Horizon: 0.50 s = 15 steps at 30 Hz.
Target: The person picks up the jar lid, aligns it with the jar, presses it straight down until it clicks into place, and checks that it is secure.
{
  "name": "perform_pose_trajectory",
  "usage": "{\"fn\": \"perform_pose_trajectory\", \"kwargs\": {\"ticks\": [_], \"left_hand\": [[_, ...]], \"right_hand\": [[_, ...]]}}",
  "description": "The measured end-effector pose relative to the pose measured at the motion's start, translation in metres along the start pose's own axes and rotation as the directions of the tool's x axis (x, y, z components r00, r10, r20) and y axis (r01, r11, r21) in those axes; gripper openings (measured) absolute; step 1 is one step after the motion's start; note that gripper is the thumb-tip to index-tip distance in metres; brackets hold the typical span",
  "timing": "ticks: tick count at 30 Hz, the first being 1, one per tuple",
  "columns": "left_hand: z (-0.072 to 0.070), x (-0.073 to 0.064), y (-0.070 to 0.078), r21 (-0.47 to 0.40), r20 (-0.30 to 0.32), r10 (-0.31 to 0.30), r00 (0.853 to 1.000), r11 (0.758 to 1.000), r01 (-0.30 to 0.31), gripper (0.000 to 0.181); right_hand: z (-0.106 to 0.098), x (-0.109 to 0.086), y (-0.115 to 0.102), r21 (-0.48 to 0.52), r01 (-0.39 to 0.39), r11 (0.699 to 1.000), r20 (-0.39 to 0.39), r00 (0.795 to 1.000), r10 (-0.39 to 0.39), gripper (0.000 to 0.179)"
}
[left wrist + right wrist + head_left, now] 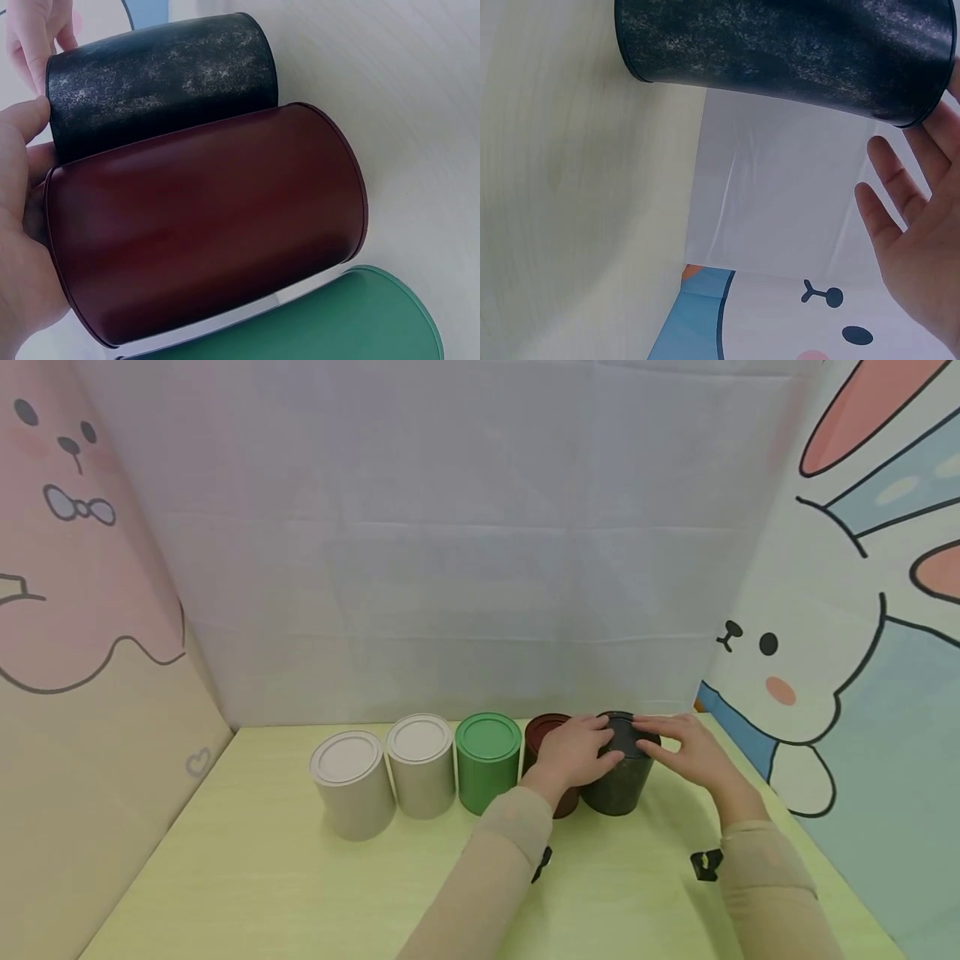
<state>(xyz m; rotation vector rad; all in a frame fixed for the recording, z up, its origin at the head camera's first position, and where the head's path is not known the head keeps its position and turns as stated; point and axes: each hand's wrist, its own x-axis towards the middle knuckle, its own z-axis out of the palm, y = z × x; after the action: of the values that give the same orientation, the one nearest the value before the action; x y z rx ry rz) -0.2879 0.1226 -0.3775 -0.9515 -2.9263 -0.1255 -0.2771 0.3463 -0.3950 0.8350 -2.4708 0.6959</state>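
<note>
At the right end of a row of cans stands a black can [617, 785] with worn, speckled sides. My left hand [573, 752] reaches over the dark red can [210, 225] beside it, its fingers spread at the black can's top and its thumb by the near rim. From the other side my right hand [693, 752] touches the black can's top edge with extended fingertips. In the right wrist view, that hand's lower fingers [894, 180] are spread apart, away from the can's side. Part of the dark red can's lid is hidden behind my left hand.
Left of the dark red can stand a green can [488, 768] and two white cans, the nearer white can [354, 789] at the far left. All rest on a pale yellow-green table [247, 860]. A white cloth backdrop [450, 568] and printed side panels enclose it.
</note>
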Motion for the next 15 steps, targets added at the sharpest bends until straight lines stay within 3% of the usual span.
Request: {"fn": "perform_pose_trajectory", "kwargs": {"ticks": [15], "left_hand": [[-0.0049, -0.0024, 0.0013, 0.007, 0.005, 0.009, 1.000, 1.000, -0.009, 0.051]], "right_hand": [[-0.0006, -0.0025, 0.0034, 0.081, -0.109, 0.991, 0.067, 0.992, 0.103, 0.037]]}}
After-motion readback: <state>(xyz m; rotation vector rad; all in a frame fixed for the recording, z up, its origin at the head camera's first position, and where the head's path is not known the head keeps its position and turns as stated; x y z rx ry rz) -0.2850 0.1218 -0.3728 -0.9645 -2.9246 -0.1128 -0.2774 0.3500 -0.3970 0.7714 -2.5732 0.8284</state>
